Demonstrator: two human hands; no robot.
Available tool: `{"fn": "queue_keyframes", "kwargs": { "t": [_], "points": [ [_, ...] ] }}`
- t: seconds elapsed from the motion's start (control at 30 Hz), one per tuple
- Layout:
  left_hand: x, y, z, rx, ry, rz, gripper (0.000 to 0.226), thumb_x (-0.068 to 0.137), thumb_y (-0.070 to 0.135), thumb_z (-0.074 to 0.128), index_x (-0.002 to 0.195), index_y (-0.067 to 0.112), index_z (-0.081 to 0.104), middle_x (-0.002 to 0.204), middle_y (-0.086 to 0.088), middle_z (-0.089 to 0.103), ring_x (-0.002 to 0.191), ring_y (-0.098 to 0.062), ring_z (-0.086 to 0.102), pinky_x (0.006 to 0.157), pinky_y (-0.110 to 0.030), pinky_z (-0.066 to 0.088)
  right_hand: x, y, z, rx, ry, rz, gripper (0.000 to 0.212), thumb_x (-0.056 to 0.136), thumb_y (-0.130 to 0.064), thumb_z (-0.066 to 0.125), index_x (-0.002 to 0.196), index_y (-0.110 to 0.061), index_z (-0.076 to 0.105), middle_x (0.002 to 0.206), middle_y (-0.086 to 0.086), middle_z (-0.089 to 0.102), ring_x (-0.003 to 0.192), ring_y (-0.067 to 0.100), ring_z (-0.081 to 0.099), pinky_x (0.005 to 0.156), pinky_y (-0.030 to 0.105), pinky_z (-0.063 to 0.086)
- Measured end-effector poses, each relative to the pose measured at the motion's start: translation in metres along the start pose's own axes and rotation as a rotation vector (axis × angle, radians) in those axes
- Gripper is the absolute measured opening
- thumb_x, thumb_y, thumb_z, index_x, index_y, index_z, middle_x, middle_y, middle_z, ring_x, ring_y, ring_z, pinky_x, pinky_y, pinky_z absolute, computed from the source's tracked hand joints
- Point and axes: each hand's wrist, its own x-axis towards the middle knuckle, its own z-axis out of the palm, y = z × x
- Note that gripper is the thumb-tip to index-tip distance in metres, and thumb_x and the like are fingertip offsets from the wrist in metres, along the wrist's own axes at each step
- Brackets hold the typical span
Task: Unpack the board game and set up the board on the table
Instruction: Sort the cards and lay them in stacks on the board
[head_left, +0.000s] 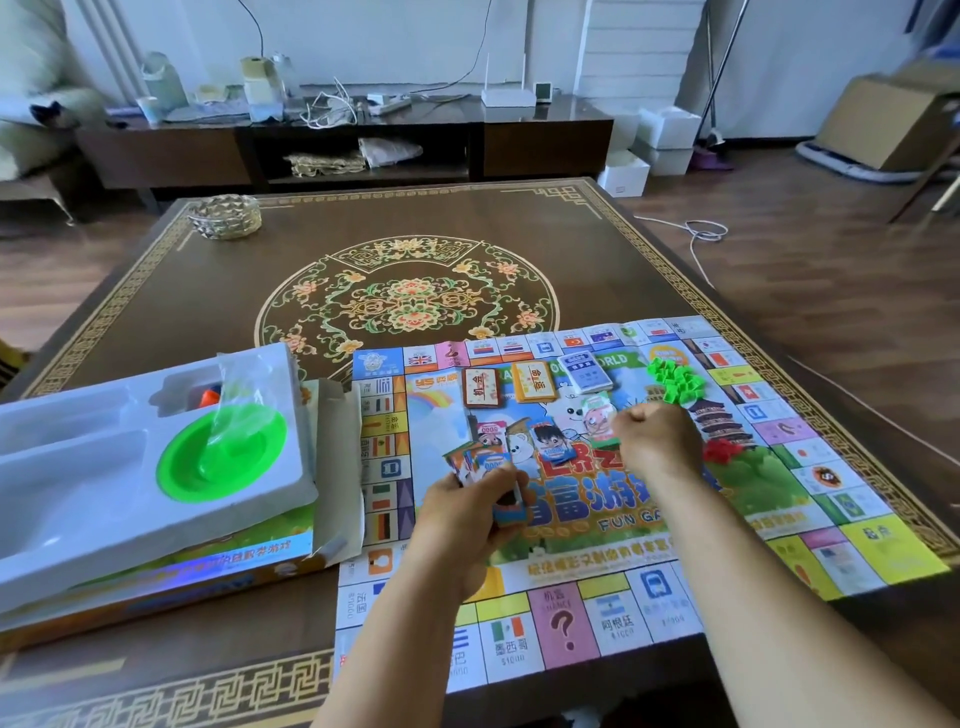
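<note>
Forearms fill the bottom of my view, both reaching out over the paper board (597, 519), which lies unfolded flat on the near right part of the table (415, 218). My left hand (467, 514) is curled round a small fan of character cards (480, 462), thumb on top. My right hand (652, 441) is closed with its knuckles up over the board's middle, seemingly pinching one card (597, 423); I cannot see the fingertips, so I am not certain. Two orange card decks (483, 387), a blue deck (584, 371), green houses (675, 382) and red pieces (719, 452) already sit on the board.

I judge the step to be dealing character cards out: lay each one flat, face up, apart from its neighbours, without nudging the houses.

Its long axis runs left to right across me, turned slightly so the right end swings nearer; the printed title reads upright toward me. At my left the white tray (78, 467) rests on the open box (156, 577), touching the board's left edge.
</note>
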Motion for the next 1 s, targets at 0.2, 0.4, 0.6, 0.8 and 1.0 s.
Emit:
{"fn": "queue_keyframes", "kwargs": {
  "t": [0.2,0.4,0.6,0.8,1.0],
  "points": [
    [0.006,0.003,0.002,-0.036,-0.042,-0.042,0.018,0.093,0.002,0.052,0.109,-0.005,0.054,0.1,-0.022,0.067,0.083,-0.032,0.069,0.072,-0.039,0.058,0.021,0.006,0.014,-0.282,0.001,-0.025,0.017,0.091,-0.024,0.055,0.089,-0.012,0.068,0.092,0.007,0.07,0.081,0.026,0.062,0.064,0.025,0.039],
    [0.005,-0.001,0.002,-0.015,0.041,-0.015,0.011,0.088,0.002,0.062,0.097,0.003,0.058,0.086,-0.013,0.068,0.075,-0.024,0.067,0.068,-0.036,0.055,-0.008,-0.002,0.008,-0.112,-0.006,-0.135,0.015,0.086,-0.031,0.064,0.087,-0.017,0.06,0.097,0.005,0.065,0.084,0.024,0.06,0.071,0.031,0.046],
    [0.0,-0.003,0.003,-0.049,0.077,-0.004,0.008,0.084,0.002,0.066,0.088,0.006,0.06,0.074,-0.01,0.07,0.064,-0.02,0.068,0.056,-0.029,0.056,-0.08,-0.015,0.002,0.327,-0.518,0.003,0.023,0.084,-0.032,0.068,0.084,-0.01,0.067,0.075,-0.001,0.067,0.069,0.01,0.057,0.059,0.023,0.04],
    [-0.006,-0.003,0.0,-0.069,0.059,-0.003,0.011,0.084,0.004,0.066,0.092,0.007,0.061,0.084,-0.011,0.071,0.074,-0.021,0.069,0.058,-0.029,0.056,-0.084,-0.011,0.013,0.414,-0.431,0.083,0.008,0.086,-0.024,0.068,0.081,-0.017,0.067,0.079,0.003,0.069,0.068,0.016,0.058,0.055,0.023,0.043],
    [-0.001,0.0,-0.001,-0.071,0.095,0.018,0.012,0.083,-0.001,0.067,0.092,0.004,0.061,0.075,-0.009,0.071,0.059,-0.018,0.07,0.046,-0.024,0.053,-0.07,-0.014,0.012,0.31,-0.257,-0.017,0.019,0.084,-0.025,0.069,0.069,-0.025,0.058,0.076,-0.006,0.064,0.067,0.016,0.06,0.063,0.032,0.053]
  ]
}}
